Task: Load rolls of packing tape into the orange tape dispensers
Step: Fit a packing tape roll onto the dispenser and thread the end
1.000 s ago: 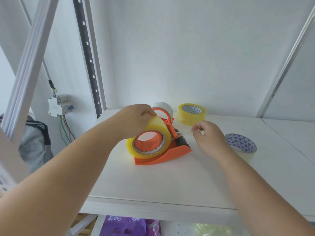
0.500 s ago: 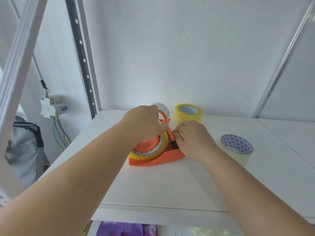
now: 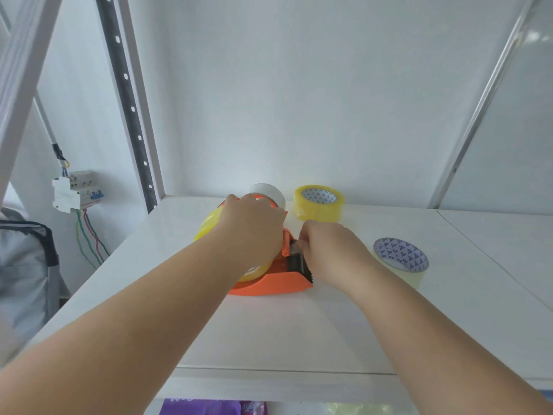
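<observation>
Left hand (image 3: pixel 251 226) curled over the yellow tape roll (image 3: pixel 209 227) seated in the orange dispenser (image 3: pixel 269 284), right hand (image 3: pixel 326 250) fingertips pinching at the black roller (image 3: pixel 294 260), pinched item unclear

Both hands reach forward, left (image 3: pixel 254 229) cupped, right (image 3: pixel 326 250) pinching.

You have four tape rolls: three yellow (image 3: pixel 318 203) (image 3: pixel 401 262) (image 3: pixel 209 229), one white (image 3: pixel 269 193). Two orange tape dispensers (image 3: pixel 272 283) (image 3: pixel 257 196), one behind the other.
</observation>
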Motion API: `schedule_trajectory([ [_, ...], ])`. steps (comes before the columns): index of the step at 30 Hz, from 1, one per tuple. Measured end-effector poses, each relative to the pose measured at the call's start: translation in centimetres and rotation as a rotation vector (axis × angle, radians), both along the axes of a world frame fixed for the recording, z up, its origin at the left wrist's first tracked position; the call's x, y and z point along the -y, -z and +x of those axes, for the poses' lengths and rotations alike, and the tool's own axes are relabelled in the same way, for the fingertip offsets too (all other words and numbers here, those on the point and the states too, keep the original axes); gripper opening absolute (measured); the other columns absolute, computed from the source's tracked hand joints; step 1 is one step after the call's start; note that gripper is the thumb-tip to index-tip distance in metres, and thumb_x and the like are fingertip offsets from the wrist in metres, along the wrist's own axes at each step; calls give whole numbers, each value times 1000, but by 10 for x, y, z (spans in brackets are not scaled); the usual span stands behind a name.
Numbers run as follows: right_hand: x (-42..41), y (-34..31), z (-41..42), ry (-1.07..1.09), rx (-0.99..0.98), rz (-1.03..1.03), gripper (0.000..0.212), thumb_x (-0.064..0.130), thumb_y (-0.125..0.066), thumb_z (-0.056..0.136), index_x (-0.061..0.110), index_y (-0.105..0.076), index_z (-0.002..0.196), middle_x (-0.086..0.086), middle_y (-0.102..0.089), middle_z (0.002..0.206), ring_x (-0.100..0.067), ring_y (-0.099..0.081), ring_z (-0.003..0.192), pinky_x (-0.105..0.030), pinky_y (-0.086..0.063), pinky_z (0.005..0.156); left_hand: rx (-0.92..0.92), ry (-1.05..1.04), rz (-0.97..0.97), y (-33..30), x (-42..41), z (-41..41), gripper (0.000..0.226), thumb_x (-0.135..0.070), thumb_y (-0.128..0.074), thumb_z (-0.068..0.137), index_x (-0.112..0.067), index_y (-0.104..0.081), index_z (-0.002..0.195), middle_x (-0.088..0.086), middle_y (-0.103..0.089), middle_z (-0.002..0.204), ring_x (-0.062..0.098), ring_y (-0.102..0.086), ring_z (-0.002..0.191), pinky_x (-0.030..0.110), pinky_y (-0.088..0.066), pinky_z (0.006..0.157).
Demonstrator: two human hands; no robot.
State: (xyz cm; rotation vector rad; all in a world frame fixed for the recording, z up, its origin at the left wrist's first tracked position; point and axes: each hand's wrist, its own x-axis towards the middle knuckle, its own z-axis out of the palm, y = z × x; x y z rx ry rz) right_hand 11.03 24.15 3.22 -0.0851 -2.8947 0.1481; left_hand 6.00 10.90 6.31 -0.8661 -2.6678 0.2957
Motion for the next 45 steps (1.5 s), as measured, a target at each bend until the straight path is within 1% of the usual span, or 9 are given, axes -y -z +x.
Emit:
schedule_trajectory([
  [6,-22,-10,3,51,136,-235,12,31,-48,96,25,-57,96,0,-61,100,-24,-57,99,-31,-43,77,80,28,84,-3,12,-12,41,-12,-37,90,-32,-57,119,-2,-58,112,22,-54,96,31,-35,75],
  [12,-42,-11,0,116,96,-270,16,31,-49,95,19,-61,96,-2,-63,98,-24,-57,94,-30,-43,72,239,-51,177,-21,23,-9,45,-13,-32,97,-35,-48,132,-4,-54,127,19,-52,114,27,-33,71],
  [18,-51,0,-4,136,48,-228,10,26,-51,93,29,-58,86,1,-62,96,-25,-57,99,-30,-42,74,292,-33,253,-27,32,-5,39,-18,-31,99,-25,-53,130,3,-58,125,22,-55,111,26,-39,79],
  [23,-28,-3,-5,54,-91,-93,45,9,-43,91,22,-54,132,-2,-57,134,-26,-49,124,-34,-39,101,215,-40,253,-22,22,-1,57,-64,-38,87,-14,-54,109,1,-56,86,22,-53,83,30,-38,64],
  [26,-4,0,-6,22,-138,-119,41,16,-40,93,19,-52,133,-6,-59,131,-30,-54,117,-37,-46,94,130,-41,132,-16,14,-3,85,-84,-46,66,-13,-44,113,-3,-47,71,21,-51,75,30,-37,60],
  [31,8,1,-8,34,-109,73,36,29,-36,98,14,-56,123,-9,-62,115,-32,-57,106,-37,-46,82,74,-7,85,-8,13,-12,83,-81,-53,63,-17,-46,116,-5,-48,74,22,-51,77,31,-44,65],
  [37,2,-14,-12,-32,184,-169,31,21,-35,96,10,-47,122,-11,-54,112,-29,-60,89,-38,-52,71,122,27,88,-12,11,-9,64,-70,-57,70,-19,-51,109,-8,-45,78,21,-52,81,31,-40,67],
  [40,-3,-15,-10,-49,149,-208,27,24,-41,92,17,-47,118,-1,-56,88,-23,-59,79,-33,-46,64,166,46,108,-12,10,-7,55,-61,-60,71,-18,-51,103,-7,-48,78,19,-53,78,30,-39,64],
  [45,-25,-12,-4,22,62,-189,31,35,-52,87,23,-45,115,2,-54,90,-22,-56,85,-34,-46,73,279,44,143,-21,15,-7,50,-52,-59,76,-23,-54,116,-8,-49,82,20,-53,83,29,-42,67],
])
